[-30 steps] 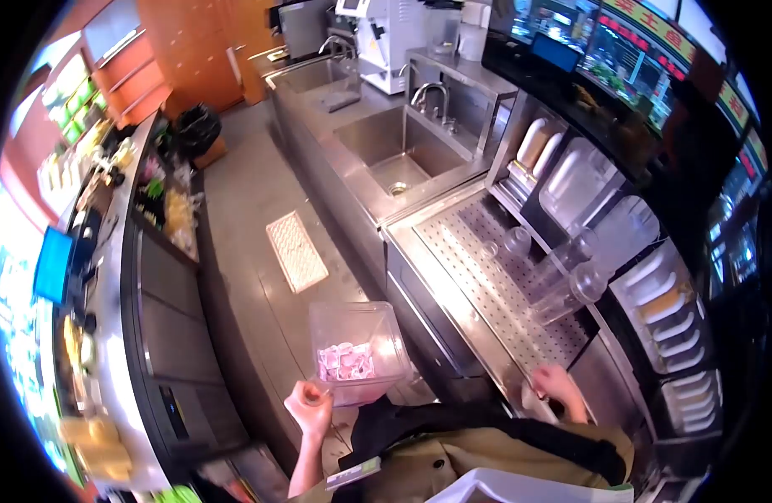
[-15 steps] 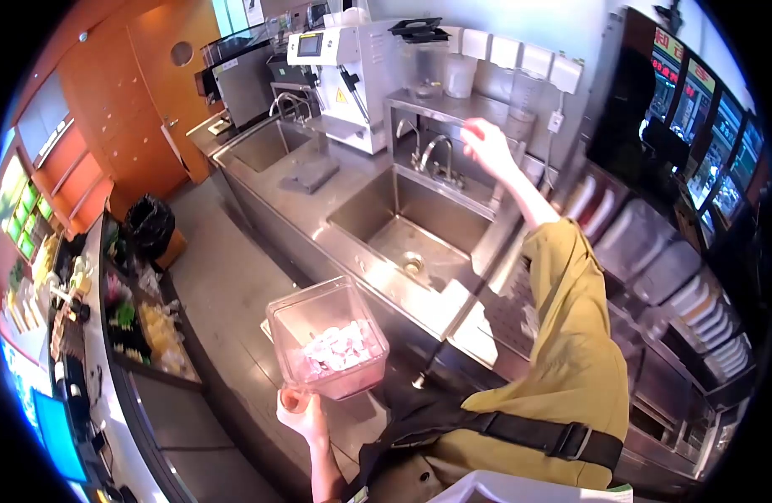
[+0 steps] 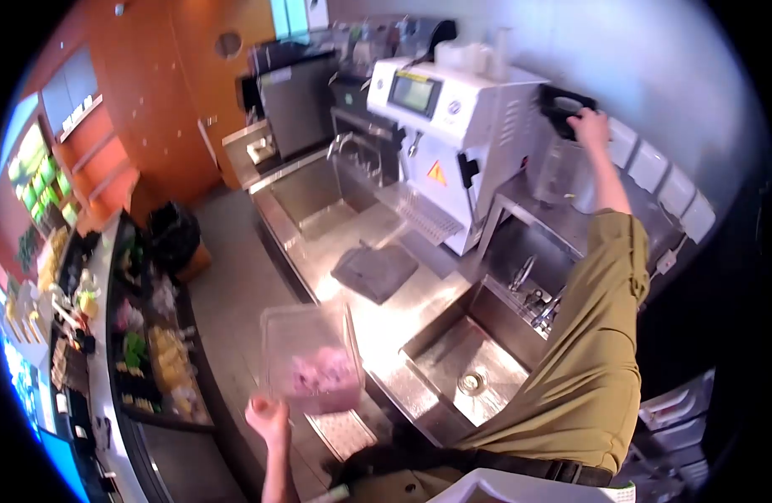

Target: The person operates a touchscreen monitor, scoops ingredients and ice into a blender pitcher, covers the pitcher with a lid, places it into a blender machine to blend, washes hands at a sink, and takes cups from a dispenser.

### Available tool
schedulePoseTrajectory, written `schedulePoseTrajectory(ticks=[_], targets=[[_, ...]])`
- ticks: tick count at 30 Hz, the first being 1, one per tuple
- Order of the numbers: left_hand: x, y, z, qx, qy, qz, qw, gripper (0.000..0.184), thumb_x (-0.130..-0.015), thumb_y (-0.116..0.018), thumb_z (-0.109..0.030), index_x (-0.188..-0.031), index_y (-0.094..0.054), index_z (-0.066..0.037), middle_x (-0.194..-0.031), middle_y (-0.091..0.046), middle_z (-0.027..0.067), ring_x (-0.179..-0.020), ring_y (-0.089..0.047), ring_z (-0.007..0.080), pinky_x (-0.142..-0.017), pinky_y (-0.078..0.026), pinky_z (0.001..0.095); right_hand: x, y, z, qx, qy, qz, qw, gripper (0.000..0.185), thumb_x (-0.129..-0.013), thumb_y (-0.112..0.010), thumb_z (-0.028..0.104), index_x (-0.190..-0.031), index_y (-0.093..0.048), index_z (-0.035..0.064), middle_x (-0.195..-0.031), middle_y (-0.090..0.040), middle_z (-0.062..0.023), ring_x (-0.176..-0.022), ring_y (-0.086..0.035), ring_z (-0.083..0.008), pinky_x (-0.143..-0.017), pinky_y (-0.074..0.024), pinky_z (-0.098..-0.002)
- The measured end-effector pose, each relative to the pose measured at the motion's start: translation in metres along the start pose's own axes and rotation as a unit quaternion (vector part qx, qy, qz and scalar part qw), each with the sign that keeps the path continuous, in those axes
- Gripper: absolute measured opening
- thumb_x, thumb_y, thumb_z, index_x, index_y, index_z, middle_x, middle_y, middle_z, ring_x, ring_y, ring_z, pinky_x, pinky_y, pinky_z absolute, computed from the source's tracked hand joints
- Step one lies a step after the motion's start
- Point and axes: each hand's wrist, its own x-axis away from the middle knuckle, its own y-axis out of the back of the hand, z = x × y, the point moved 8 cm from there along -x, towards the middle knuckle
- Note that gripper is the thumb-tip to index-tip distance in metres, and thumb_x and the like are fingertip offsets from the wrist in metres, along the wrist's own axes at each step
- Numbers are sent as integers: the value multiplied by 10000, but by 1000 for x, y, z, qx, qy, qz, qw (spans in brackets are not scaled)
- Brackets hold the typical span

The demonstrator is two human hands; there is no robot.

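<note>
My left hand is closed on the near left edge of a clear plastic container, which is held above the floor. Pink pieces lie in the bottom of it. My right arm is stretched forward, and my right hand grips a black lid on top of a clear jug. That jug stands on the raised metal shelf, right of the white machine.
A steel sink with faucets lies below my right arm. Beyond it are a folded grey cloth and a second sink. A black-lined bin stands left, beside a stocked counter.
My right hand has risen from beside the perforated tray, reached forward over the sink and closed on the black lid. The view has turned toward the white machine; my left hand still holds the container.
</note>
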Motion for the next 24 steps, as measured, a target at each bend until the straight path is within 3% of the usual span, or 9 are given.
schedulePoseTrajectory(ticks=[2,5,10,12,14,15,19,20,24], targets=[[-36,-23,-1,-107,-26,5,994,223,-562,-618,-165,-595,-441,-32,-499,-449,40,-479,-429,127,-472,-369,263,-26,-15,-8,36,99,-54,993,277,-733,-574,344,-888,-618,118,-843,-580,-191,-865,-532,-347,-754,-424,-423],[-96,-53,10,-115,-75,39,990,144,-561,-565,-59,-592,-428,-30,-498,-432,49,-463,-413,131,-471,-365,258,-37,36,-11,37,224,-132,965,294,-794,-510,310,-895,-607,51,-861,-590,-152,-815,-544,-317,-730,-426,-373],[-203,-111,98,60,-1,67,996,162,-550,-572,0,-623,-433,-39,-556,-432,-12,-524,-408,72,-496,-363,212,35,159,2,-73,106,-98,987,327,-833,-517,266,-1033,-541,8,-994,-565,-98,-929,-522,-167,-812,-367,-234],[-237,-153,130,148,86,112,979,189,-554,-589,34,-642,-442,-48,-598,-434,-36,-543,-402,54,-514,-357,184,87,194,1,-14,180,-75,981,313,-858,-488,216,-1077,-510,-7,-1044,-546,-67,-961,-493,-123,-834,-354,-217],[-267,-196,154,162,18,175,971,195,-570,-600,50,-658,-456,-48,-611,-428,-37,-555,-407,43,-526,-363,174,177,203,27,-48,84,-74,993,339,-869,-472,210,-1122,-480,-15,-1063,-532,-67,-978,-478,-126,-861,-347,-230],[-274,-216,165,184,2,193,964,192,-573,-600,50,-669,-460,-41,-618,-432,-35,-561,-416,46,-531,-373,181,223,193,25,-114,49,-62,990,340,-874,-460,190,-1139,-464,-22,-1083,-524,-94,-991,-476,-142,-880,-341,-244],[-295,-270,189,247,20,230,941,171,-603,-607,27,-688,-466,-16,-597,-451,3,-556,-443,80,-542,-401,224,349,74,224,-241,-17,44,969,211,-745,-491,23,-947,-536,-21,-1134,-505,-149,-1062,-458,-211,-907,-330,-297],[-294,-272,195,238,17,234,943,169,-610,-613,17,-692,-468,-11,-588,-456,20,-555,-449,91,-547,-405,236,361,49,275,-216,-105,71,968,177,-724,-505,8,-896,-542,-11,-1117,-513,-150,-1046,-470,-222,-888,-345,-302],[-297,-277,176,191,0,369,910,169,-672,-607,-3,-721,-445,-5,-665,-509,59,-588,-470,106,-559,-412,250,357,-48,395,-243,98,78,962,194,-617,-605,6,-798,-535,-2,-914,-544,-119,-1035,-480,-277,-842,-380,-358]])
